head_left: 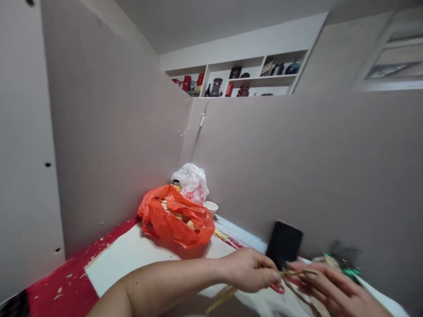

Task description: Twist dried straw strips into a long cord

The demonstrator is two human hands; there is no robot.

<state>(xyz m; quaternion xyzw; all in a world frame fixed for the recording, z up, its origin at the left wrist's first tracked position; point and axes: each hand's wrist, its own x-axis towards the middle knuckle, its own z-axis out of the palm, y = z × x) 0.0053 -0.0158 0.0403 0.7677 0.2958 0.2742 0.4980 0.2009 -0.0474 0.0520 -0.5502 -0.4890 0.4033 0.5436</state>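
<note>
Thin brown twisted strands (pixel 291 274) stretch between my two hands at the lower right. My left hand (pixel 251 269) pinches them with thumb and fingers, and a small red loop (pixel 277 289) shows just under its fingertips. Close beside it, my right hand (pixel 333 286) has its fingers closed on the same strands, some of which hang down below it. A yellowish strip (pixel 221 298) sticks out beneath my left wrist. Both hands are above the white board, and the right one is slightly blurred.
An open orange plastic bag (pixel 180 222) with pale pieces inside stands beyond my left forearm. Behind it are a white bag (pixel 191 180), a jar (pixel 176 184) and a white bowl (pixel 210 207). A black tablet-like object (pixel 284 244) leans against the grey partition (pixel 297 163).
</note>
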